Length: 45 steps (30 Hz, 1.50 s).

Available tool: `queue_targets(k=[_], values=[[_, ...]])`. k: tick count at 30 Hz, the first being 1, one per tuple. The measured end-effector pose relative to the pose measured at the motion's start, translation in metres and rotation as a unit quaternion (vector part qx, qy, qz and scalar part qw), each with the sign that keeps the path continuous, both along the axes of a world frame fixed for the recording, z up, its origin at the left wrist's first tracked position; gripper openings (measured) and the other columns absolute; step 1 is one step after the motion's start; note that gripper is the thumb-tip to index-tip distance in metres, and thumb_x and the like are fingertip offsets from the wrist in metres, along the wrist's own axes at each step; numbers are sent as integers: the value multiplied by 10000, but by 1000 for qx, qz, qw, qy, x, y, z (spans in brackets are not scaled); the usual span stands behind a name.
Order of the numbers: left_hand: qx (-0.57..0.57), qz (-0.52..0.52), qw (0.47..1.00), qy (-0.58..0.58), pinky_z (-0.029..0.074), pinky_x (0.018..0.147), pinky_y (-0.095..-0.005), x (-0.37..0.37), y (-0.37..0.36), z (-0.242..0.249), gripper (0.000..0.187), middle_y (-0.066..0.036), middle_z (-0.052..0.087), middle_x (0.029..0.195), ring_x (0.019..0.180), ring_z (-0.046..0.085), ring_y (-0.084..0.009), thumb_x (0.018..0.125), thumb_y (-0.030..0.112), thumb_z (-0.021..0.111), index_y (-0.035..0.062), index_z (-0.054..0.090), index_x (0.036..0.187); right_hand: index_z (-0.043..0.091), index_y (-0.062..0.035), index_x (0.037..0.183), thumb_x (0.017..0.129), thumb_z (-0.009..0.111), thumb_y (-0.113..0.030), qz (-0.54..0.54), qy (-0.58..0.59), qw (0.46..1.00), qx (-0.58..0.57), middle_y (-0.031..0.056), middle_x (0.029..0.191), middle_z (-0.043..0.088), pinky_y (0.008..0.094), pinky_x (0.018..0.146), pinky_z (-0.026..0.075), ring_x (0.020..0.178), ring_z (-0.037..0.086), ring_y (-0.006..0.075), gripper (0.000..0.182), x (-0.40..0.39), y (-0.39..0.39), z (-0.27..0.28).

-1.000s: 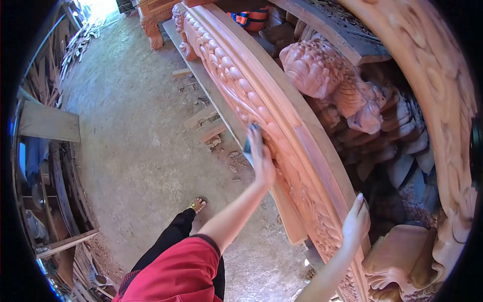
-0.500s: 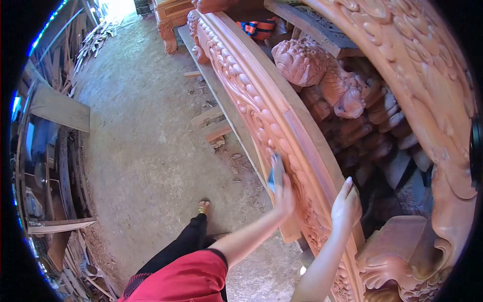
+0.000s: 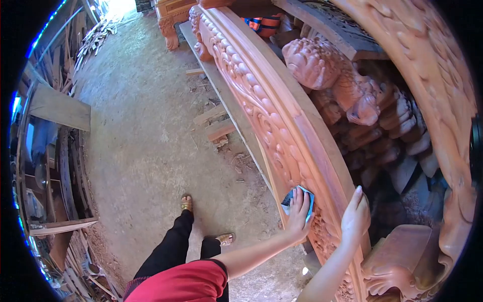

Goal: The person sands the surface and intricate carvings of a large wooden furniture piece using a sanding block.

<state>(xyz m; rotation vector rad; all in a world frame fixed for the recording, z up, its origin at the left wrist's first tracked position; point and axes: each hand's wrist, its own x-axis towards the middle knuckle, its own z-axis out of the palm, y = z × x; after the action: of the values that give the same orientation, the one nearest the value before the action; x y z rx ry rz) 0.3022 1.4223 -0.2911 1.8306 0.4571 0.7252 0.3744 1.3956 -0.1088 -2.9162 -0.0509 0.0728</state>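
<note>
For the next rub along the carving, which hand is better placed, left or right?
Left, probably: the left hand has the blue sheet under its fingers, against the carved rail. The right hand is at the rail's other edge, no sheet visible, so seems better suited to steadying.

The floor (image 3: 141, 126) is littered with wood blocks (image 3: 221, 130) and shavings (image 3: 241, 162). Thin sticks (image 3: 93, 44) are heaped at the far left, near a bright opening (image 3: 118, 7); below them a flat board (image 3: 60, 107) is seen. At the top, a carved leg (image 3: 169, 36) is stood on the floor. To the right, a carved figure (image 3: 314, 65) is flanked by a curved frame (image 3: 422, 75). An orange object (image 3: 270, 24), possibly a bag, is partly hidden.
</note>
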Motion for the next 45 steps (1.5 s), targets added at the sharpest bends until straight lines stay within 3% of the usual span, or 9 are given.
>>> queue_targets(k=[7,9,11,19,25,30,32,40,45], values=[[-39,171,981,-79,37,1095,-427,71,165,10,529,-237,87,1457,1358,37,-373,938,206,332,-27,176,1387,574,-9,1106,947,265,-411,-28,-58,998,-7,195,1126,566,424,883,394,1043,517,370,532,0,-4,-12],[-232,240,928,-166,45,1100,-387,106,232,21,503,-220,124,1457,1363,59,-337,946,200,329,-26,208,1379,575,-4,1102,949,267,-401,-26,-57,998,-4,206,1118,566,425,882,390,1043,512,375,525,2,-4,-13],[-100,226,963,-104,42,1103,-349,120,289,23,489,-203,125,1461,1366,60,-310,953,197,324,-14,214,1381,575,14,1088,953,270,-388,-23,-66,998,6,220,1097,570,423,877,385,1037,508,385,523,1,-5,-13],[-99,11,989,-110,33,1083,-455,50,196,26,561,-234,48,1464,1353,5,-399,918,171,398,35,165,1409,575,37,1073,953,292,-393,-63,-64,996,-6,245,1096,561,419,878,376,1035,500,395,529,0,-8,-16],[-104,151,981,-61,61,1064,-493,108,293,26,549,-200,45,1476,1354,3,-403,943,301,315,98,150,1425,528,55,1149,951,310,-405,-54,-51,997,33,247,1160,532,385,939,349,1105,477,367,547,1,-11,-14],[-14,171,979,-110,81,1083,-464,137,432,11,523,-187,65,1475,1344,72,-404,944,247,328,82,171,1415,497,68,1191,944,336,-417,-107,-38,993,9,248,1220,490,363,977,320,1142,451,336,567,1,-10,-14],[-82,164,966,-181,88,1093,-437,142,465,-2,508,-193,91,1469,1333,113,-411,936,186,346,42,194,1399,505,68,1182,942,346,-419,-110,-11,993,34,243,1214,496,363,975,322,1140,450,333,566,3,-8,-13],[14,10,994,-109,78,1080,-496,86,351,-6,552,-265,86,1446,1335,71,-441,877,168,438,-5,259,1370,505,99,1152,943,360,-386,-75,-44,996,3,277,1191,496,380,960,336,1118,458,375,547,4,-21,-18],[-51,199,961,-187,74,1097,-384,143,468,21,483,-222,172,1445,1358,109,-333,927,136,354,-24,239,1368,509,62,1174,945,349,-376,-90,-54,994,-5,243,1197,501,370,969,328,1118,456,346,520,11,-47,-26]])
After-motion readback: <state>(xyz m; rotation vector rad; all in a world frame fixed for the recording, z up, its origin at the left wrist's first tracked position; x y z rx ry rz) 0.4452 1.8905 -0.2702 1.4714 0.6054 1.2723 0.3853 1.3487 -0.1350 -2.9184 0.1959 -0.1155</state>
